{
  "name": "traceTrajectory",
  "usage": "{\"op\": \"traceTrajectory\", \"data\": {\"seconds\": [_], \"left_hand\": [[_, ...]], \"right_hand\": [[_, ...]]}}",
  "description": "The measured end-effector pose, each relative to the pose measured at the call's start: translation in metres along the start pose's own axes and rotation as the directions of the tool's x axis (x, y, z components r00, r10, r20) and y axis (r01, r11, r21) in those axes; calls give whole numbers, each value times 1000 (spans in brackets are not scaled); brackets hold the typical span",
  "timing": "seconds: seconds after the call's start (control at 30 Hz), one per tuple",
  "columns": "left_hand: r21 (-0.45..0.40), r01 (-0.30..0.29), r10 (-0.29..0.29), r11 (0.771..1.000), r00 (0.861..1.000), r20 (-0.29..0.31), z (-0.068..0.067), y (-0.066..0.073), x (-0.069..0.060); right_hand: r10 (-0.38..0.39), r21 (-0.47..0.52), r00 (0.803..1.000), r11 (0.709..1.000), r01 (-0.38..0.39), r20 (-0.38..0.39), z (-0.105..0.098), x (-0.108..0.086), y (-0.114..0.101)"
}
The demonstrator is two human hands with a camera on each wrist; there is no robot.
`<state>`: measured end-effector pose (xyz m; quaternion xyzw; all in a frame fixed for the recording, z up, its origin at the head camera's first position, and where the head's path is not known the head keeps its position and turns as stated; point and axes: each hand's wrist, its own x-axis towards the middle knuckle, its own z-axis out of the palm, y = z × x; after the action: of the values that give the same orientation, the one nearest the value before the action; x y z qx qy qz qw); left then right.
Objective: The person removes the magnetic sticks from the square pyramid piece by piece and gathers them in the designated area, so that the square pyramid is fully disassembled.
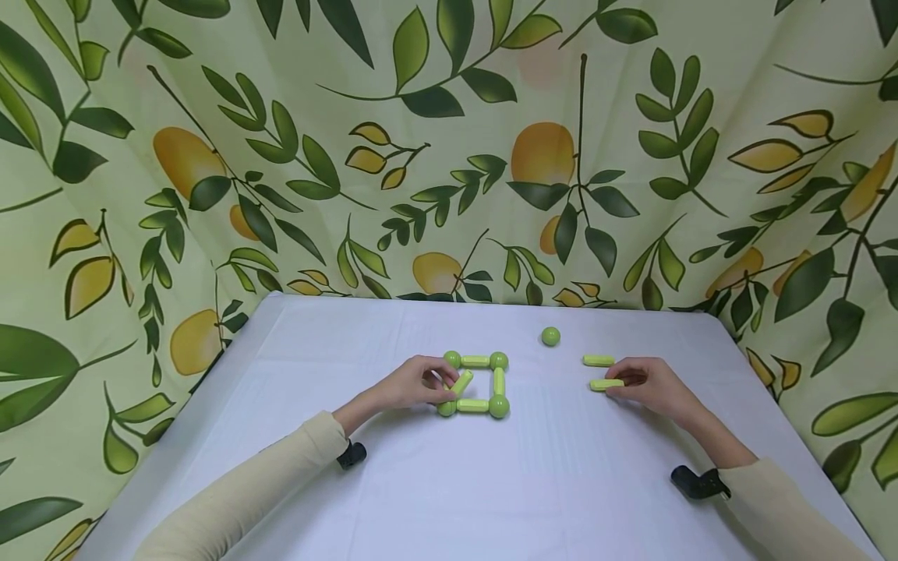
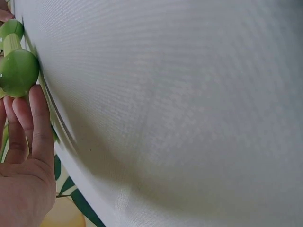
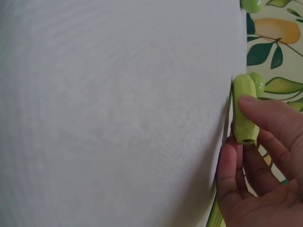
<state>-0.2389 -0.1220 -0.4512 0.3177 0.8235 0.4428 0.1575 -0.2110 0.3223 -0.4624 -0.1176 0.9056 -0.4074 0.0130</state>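
On the table lies a square of glossy green balls and light green rods, its lower right corner ball fully visible. My left hand holds the square at its left side, with fingertips touching the lower left ball. A slanted rod rises from that corner, beside the fingers; the hand partly hides the square's left side. Off to the right, my right hand pinches a light green rod between thumb and fingers. The rod's near end shows a dark spot.
Another light green rod lies just beyond the right hand. A loose green ball sits farther back, between the hands. The table has a white cloth, and a leaf-patterned curtain hangs behind it.
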Motion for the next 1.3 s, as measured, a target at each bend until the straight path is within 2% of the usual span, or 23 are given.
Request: {"op": "traceTrajectory", "data": {"seconds": [0.43, 0.77, 1.0, 1.3], "left_hand": [[-17, -29, 29, 999, 1000, -8, 0, 0, 0], [-8, -17, 17, 1000, 1000, -15, 0, -2, 0], [-8, -23, 23, 1000, 1000, -15, 0, -2, 0], [-5, -28, 28, 1000, 999, -26, 1, -4, 0]], "right_hand": [[-3, -15, 1000, 1000, 3, 13, 0, 3, -2], [16, -8, 1000, 1000, -16, 21, 0, 1, -4], [3, 1, 999, 1000, -3, 41, -7, 1, -6], [6, 59, 999, 998, -8, 36, -16, 4, -16]]}}
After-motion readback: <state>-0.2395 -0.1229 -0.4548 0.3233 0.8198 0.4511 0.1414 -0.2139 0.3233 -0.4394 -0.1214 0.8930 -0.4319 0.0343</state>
